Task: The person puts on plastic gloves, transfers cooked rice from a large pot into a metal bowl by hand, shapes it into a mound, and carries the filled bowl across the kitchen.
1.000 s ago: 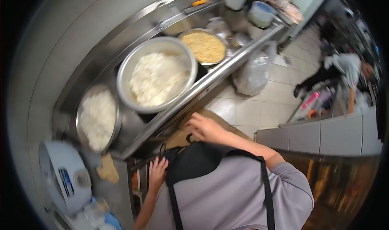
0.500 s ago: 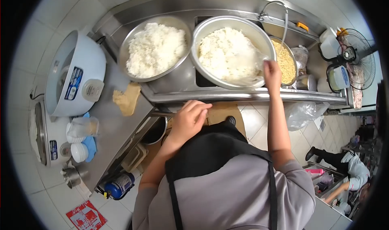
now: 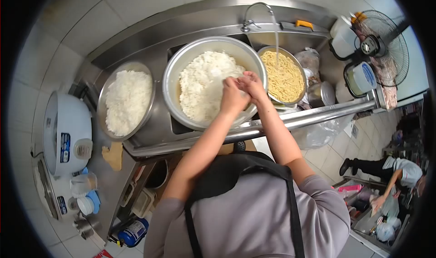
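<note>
Both hands are together over the right side of a large metal pot (image 3: 170,92) that holds white rice (image 3: 200,85). My left hand (image 3: 235,95) has its fingers drawn together beside my right hand (image 3: 254,86), whose fingers are curled. Something clear, perhaps thin plastic, shows faintly between them, too small to make out. To the left stands a metal bowl of white rice (image 3: 129,102). Right of the pot, a bowl of yellow noodles (image 3: 284,76) sits in the sink under running water from the faucet (image 3: 260,5).
A large rice cooker (image 3: 68,133) stands at the left, with a tan cloth (image 3: 113,155) near it. A fan (image 3: 381,46) and lidded tubs stand at the right. A steel rail (image 3: 254,128) edges the counter. A co-worker (image 3: 399,171) bends over containers at lower right.
My left hand has risen from below the rail to the pot. My right hand has moved left from the pot's right rim to join it. The view has shifted.
</note>
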Demonstrator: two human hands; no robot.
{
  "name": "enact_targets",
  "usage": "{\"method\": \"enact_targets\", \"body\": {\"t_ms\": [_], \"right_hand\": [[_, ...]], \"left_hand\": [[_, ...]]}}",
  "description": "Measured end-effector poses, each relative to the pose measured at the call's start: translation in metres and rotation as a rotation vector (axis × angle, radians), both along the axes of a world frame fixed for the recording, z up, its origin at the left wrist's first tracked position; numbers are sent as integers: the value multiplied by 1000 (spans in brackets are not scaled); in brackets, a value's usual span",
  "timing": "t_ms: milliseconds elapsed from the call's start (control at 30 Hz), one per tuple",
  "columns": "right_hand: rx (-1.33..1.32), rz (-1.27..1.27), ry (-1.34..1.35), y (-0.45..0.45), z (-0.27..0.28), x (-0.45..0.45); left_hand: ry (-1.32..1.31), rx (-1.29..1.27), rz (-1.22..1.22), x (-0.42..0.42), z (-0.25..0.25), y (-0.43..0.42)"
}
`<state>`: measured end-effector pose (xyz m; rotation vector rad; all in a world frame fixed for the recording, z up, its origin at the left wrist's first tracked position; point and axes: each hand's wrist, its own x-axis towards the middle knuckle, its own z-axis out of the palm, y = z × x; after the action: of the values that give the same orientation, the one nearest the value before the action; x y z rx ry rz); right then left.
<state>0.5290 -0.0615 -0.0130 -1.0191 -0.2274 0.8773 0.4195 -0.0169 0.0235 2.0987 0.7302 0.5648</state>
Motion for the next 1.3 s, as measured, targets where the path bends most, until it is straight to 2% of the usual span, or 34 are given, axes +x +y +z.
{"method": "enact_targets", "body": {"t_ms": [33,100,167,200,300,333,433,467,567,600,700,833,967,1100,1133,1167,1200,1267,1300], "right_hand": [[63,-35,61,-4,9,-5],[207,-152,111,-8,4,-13],[327,-123,183,-13,-13,-18],[316,-71,229,-13,-15,-18],[200,236,397,-5,-16,-16],[237,228,384,1,-4,-19],[329,160,527,23,12,-9],[255,110,575,26,21,-9],[398,302,575,48,-10,4],[313,288,655,54,-3,0],[548,524,647,64,-4,-5],[512,442,351,63,69,-29],[605,438,251,75,88,-21],[654,246,178,71,113,15],[652,186,141,65,114,28],[655,205,92,58,117,41],[573,169,-7,47,125,42],[368,160,-199,24,127,38],[250,184,-293,13,123,38]], "left_hand": [[-182,127,127,11,-21,5],[20,-172,144,10,-8,19],[-170,-130,146,6,-9,19],[-263,-107,153,2,-10,15],[-316,-181,3,-6,-12,-4],[-337,-127,-107,-13,-3,-11],[-221,-102,-138,-29,6,-16],[-218,-110,-130,-34,4,-12],[-171,-83,-81,-44,12,3],[-174,-80,-62,-46,12,6],[-179,-75,-37,-50,14,16],[-186,-48,-166,-54,16,19],[-235,131,-360,-52,22,15],[-195,-25,-347,-57,37,29],[-46,-40,-375,-64,42,33],[-21,150,-407,-70,34,36],[2,338,-436,-77,17,37],[154,435,-517,-86,2,39],[184,407,-483,-85,0,46]]}}
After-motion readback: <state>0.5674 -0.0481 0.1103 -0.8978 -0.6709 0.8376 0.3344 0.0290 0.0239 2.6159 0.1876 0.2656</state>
